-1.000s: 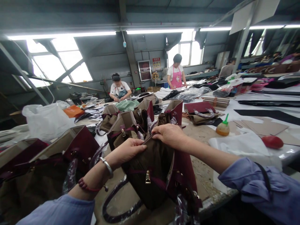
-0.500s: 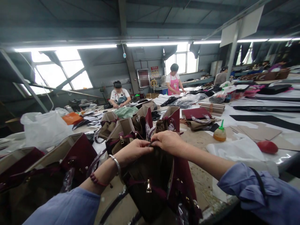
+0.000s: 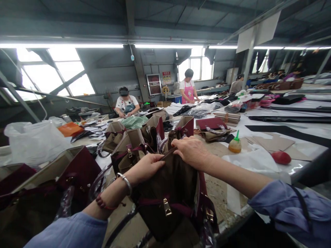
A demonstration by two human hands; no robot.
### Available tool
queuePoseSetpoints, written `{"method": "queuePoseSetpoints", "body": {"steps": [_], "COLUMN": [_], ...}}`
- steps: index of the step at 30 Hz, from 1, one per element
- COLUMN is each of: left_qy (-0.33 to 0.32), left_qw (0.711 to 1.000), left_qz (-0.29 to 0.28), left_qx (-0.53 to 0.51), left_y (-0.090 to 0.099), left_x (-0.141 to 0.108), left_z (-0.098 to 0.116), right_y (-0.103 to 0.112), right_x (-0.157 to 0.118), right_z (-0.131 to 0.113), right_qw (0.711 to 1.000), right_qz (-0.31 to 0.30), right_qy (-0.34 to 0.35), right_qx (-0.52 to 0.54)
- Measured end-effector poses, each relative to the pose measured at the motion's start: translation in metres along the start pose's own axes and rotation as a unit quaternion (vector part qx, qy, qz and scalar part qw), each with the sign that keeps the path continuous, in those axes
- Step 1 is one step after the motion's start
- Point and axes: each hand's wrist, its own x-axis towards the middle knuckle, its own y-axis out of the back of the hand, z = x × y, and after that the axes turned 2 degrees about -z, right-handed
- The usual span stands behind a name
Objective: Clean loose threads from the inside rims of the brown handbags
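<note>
Straight in front of me stands a brown and maroon handbag (image 3: pixel 168 186) with a gold zipper pull (image 3: pixel 167 207) on its front. My left hand (image 3: pixel 147 168) pinches the top edge of its brown lining, thumb along the near side. A little to the right, my right hand (image 3: pixel 190 151) grips the same edge with bent fingers. Between the two hands the edge runs in a short line. The bag's plastic-wrapped handle (image 3: pixel 121 224) hangs at its lower left.
More maroon handbags (image 3: pixel 77 168) crowd the left and the far side. At right lie a glue bottle (image 3: pixel 234 144) with a green tip, a red object (image 3: pixel 281 157) and white sheets (image 3: pixel 248 162). Two people work across the table; a white plastic bag (image 3: pixel 36 141) sits at left.
My hands have moved apart along the bag's edge, the right one shifting rightward. The view has turned slightly to the right.
</note>
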Motion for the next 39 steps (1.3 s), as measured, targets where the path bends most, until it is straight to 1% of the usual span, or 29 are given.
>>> {"method": "queuePoseSetpoints", "body": {"steps": [4, 11, 19, 29, 33, 37, 39], "left_qy": [-0.005, 0.034, 0.006, 0.026, 0.035, 0.045, 0.052], "left_qw": [1.0, 0.998, 0.993, 0.994, 0.993, 0.994, 0.993], "left_qz": [-0.014, -0.014, -0.045, -0.028, -0.023, -0.005, -0.011], "left_qx": [-0.016, -0.042, -0.109, -0.106, -0.107, -0.098, -0.103], "left_y": [-0.001, -0.004, -0.004, -0.007, -0.009, -0.009, -0.009], "left_x": [0.001, -0.002, -0.001, -0.001, -0.003, -0.004, -0.004], "left_z": [0.001, 0.012, 0.011, 0.014, 0.019, 0.023, 0.023], "right_y": [-0.003, -0.006, -0.004, 0.0, -0.002, -0.003, -0.003], "right_x": [0.004, 0.007, 0.006, 0.005, 0.005, 0.005, 0.005], "right_z": [-0.001, 0.002, 0.002, 0.003, 0.003, 0.004, 0.004], "right_qw": [1.0, 1.0, 0.999, 0.998, 0.998, 0.998, 0.998], "right_qz": [-0.008, -0.019, -0.031, -0.043, -0.038, -0.031, -0.028], "right_qy": [0.0, -0.001, -0.001, -0.012, -0.015, -0.018, -0.02], "right_qx": [0.0, 0.024, 0.04, 0.051, 0.051, 0.055, 0.058]}}
